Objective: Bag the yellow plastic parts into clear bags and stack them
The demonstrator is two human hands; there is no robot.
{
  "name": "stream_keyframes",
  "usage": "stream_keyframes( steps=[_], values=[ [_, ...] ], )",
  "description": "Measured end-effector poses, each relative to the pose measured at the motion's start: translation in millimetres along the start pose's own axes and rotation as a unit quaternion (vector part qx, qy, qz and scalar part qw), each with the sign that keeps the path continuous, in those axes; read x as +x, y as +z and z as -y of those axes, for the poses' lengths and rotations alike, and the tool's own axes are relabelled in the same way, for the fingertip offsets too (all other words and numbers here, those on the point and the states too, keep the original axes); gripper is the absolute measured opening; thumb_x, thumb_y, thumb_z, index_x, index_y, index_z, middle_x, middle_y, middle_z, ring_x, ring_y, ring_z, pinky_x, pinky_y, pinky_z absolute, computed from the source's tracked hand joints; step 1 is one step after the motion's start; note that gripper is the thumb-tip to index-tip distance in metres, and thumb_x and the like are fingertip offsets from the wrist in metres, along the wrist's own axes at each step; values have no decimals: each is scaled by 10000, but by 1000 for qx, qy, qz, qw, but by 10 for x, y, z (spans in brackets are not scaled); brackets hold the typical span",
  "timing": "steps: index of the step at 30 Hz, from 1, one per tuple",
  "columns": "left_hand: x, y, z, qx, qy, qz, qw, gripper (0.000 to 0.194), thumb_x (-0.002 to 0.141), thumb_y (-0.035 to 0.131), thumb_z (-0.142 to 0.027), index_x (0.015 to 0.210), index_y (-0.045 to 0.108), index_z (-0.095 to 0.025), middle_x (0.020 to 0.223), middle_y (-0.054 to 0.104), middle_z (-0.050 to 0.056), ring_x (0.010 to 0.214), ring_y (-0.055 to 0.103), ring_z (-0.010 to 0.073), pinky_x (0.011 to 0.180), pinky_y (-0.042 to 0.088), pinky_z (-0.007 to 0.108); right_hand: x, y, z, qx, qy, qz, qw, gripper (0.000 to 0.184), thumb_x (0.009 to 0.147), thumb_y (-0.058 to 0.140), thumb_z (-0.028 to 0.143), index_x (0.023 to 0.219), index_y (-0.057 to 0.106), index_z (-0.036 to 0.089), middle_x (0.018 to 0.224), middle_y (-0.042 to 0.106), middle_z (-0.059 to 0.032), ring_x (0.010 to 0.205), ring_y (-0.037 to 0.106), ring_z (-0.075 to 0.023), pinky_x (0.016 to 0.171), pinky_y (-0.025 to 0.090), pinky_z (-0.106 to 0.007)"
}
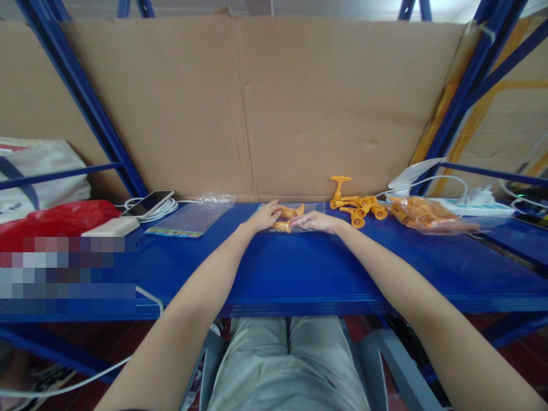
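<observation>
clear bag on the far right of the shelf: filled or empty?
Filled, at least partly: orange pieces show through the bulging clear bag.

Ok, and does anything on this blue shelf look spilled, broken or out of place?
Nothing looks clearly spilled or broken. The untidiest spot is the loose orange pieces, heaped to the right of the right hand, while others sit in a clear bag further right. Pixelation at the left hides part, so I can't judge there.

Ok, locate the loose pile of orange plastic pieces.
In the head view, right of centre, the pile lies on the blue shelf, between the right hand and the bulging clear plastic bag.
</observation>
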State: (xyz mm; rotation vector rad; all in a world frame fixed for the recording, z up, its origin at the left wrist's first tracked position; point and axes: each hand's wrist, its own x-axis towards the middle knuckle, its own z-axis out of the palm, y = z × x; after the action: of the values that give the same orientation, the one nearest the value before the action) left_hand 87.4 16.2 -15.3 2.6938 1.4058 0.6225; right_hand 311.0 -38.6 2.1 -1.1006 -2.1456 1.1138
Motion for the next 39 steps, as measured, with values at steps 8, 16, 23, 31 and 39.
stream_keyframes(
  steps=[8,16,23,31,39],
  values=[
    [17,88,93,-30,-25,37,999,526,923,331,-352,1393,519,-210,1507,434,45,1441,310,210,1203,191,395,101,-150,-121,-31,74,-222,972,279,700,487,13,667,735,137,758,756,-56,652,682,-136,676,552,-239],
    [17,91,196,-20,-34,38,999,536,935,310,-373,1400,505,-191,1527,407,61,1449,289,208,1204,178,380,-35,-627,-306,-172,120,-399,893,321,792,445,33,939,722,102,965,742,-109,868,697,-177,769,525,-248],
    [-23,43,368,-5,-63,24,998,508,930,317,-364,1364,541,-224,1511,439,47,1439,317,205,1198,204,377,-181,-706,-430,-339,218,-372,836,383,848,497,127,1208,622,88,1211,657,-184,1144,614,-259,927,468,-336],
    [-21,50,440,4,-65,17,998,508,938,307,-390,1361,543,-237,1497,460,40,1432,332,216,1195,210,387,-296,-719,-317,-427,312,-334,780,419,849,638,329,1188,651,83,1182,647,-256,1150,614,-329,897,494,-410],
    [-42,19,397,15,-69,26,997,524,941,299,-364,1396,509,-210,1521,423,59,1437,320,211,1197,198,384,-249,-786,-352,-376,319,-283,823,354,857,611,356,1064,713,88,953,721,-203,935,697,-294,776,546,-369]
  ],
)
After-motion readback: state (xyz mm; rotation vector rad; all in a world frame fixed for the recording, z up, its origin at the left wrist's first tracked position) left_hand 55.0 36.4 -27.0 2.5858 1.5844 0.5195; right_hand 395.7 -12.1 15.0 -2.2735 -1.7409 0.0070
